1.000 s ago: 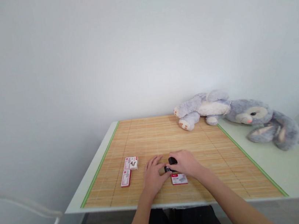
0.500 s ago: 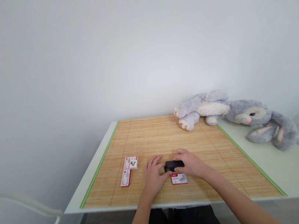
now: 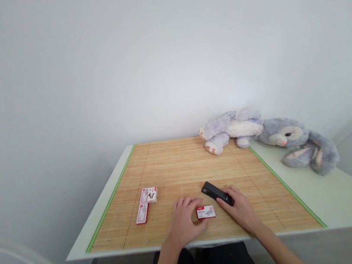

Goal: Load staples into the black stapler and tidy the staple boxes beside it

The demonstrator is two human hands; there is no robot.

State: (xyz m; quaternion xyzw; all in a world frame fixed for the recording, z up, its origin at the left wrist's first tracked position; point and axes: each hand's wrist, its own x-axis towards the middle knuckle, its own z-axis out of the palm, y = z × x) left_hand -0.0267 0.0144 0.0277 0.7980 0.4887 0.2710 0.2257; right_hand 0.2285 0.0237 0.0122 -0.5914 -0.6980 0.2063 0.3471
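Head view; stapler between right fingers.

Grey plush rabbit lying across bamboo mat and pale table.

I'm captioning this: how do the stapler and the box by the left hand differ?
The stapler is black; the staple box is white and red. The stapler is longer and slanted; the box lies nearly straight across. The right hand holds the stapler; the left hand curves around the box. Both are over the bamboo mat.
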